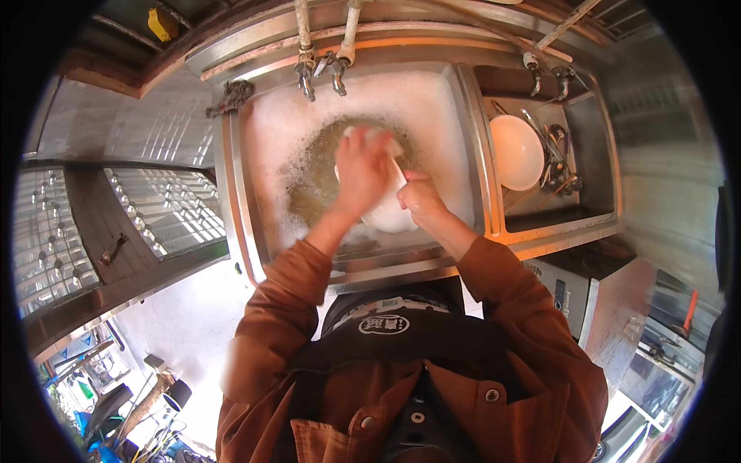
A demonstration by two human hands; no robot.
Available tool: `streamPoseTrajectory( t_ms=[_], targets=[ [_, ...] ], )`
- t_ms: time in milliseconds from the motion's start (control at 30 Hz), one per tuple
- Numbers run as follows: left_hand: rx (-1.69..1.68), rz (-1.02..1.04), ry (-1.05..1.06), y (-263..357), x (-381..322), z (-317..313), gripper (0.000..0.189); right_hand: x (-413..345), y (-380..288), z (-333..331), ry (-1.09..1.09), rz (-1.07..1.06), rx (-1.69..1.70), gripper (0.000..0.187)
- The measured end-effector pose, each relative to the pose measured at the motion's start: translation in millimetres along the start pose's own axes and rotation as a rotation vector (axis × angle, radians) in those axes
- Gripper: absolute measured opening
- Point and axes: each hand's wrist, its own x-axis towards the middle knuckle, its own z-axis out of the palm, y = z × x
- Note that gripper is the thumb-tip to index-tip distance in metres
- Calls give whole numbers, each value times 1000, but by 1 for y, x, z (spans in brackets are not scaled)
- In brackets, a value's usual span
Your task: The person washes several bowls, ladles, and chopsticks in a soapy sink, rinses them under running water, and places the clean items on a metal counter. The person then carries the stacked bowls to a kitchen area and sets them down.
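A white dish [388,208], perhaps a plate or shallow bowl, is held tilted over the soapy water of a stainless-steel sink basin [481,173]. My right hand [421,195] grips its right rim, thumb and fingers closed on the edge. Across the dish's upper part lies my left hand [363,168], blurred, pressing a pale cloth or sponge [395,148] against it. The fingertips of that hand are partly lost in the blur. Thick white foam [428,104] surrounds a patch of darker, open water under the hands.
Right of the divider, a smaller basin [590,197] holds a white bowl [516,153] and several metal utensils [556,153]. Metal taps [339,81] stand over the back rim, with more taps [561,84] at the right. A scouring pad [231,97] sits on the back left corner.
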Motion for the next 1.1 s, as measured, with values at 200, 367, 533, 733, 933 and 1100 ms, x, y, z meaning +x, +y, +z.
streamPoseTrajectory(
  t_ms=[200, 367, 533, 733, 933, 1100],
  targets=[
    [-943, -1335, -285, -90, 17, -12, 30, -13, -22, -18, -120, -1, 170, 34],
    [-1159, -1740, -173, -89, -73, 15, 37, -4, -9, 2, 10, 14, 496, 40],
    [-1645, -1605, -85, -66, -129, 51, 28, 0, 31, 43, 80, -134, 357, 30],
    [-1520, -1426, -96, -87, -107, 3, 22, -14, 48, 39, -40, -234, 4, 20],
    [-1146, -1384, -66, -127, -84, -1, 31, -30, 16, 22, -97, -127, -88, 25],
    [-23, -802, -337, -169, -71, -35, 30, -35, -2, -15, -230, 33, 343, 39]
  ],
)
